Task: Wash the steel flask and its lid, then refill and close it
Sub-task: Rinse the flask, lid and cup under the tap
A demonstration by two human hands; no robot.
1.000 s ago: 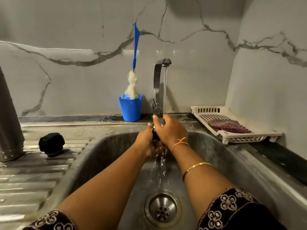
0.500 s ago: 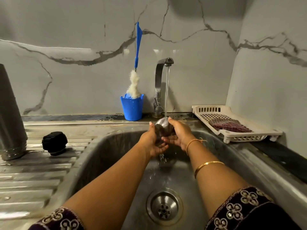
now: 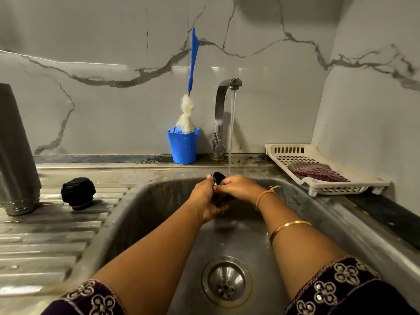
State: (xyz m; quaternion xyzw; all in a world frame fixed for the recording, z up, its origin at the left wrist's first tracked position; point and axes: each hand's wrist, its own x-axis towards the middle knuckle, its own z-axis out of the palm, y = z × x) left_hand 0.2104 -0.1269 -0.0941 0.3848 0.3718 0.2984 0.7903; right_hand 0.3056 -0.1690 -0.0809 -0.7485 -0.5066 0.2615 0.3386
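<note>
The fingers (image 3: 223, 187) of the right hand (image 3: 242, 188) curl over a small dark lid (image 3: 218, 177) from the right. The left hand (image 3: 204, 197) closes on it from the left, so both hands grip it between them and only its upper edge shows. It is held over the sink (image 3: 156, 201), at the foot of the water stream (image 3: 231, 133) falling from the tap (image 3: 225, 103). The lid looks light and rigid, and wet it is likely slippery, so a hold round its rim with the fingertips seems safer than a flat pinch on its faces. A slip would probably only drop it into the basin below. The steel flask (image 3: 16, 155) stands at the far left on the ribbed bench (image 3: 45, 235), seemingly mouth down and well apart from the hands. It appears stiff, smooth and heavier, and is best taken round its body with a full hand. A black stopper (image 3: 78, 193) sits near it on the same bench.
</note>
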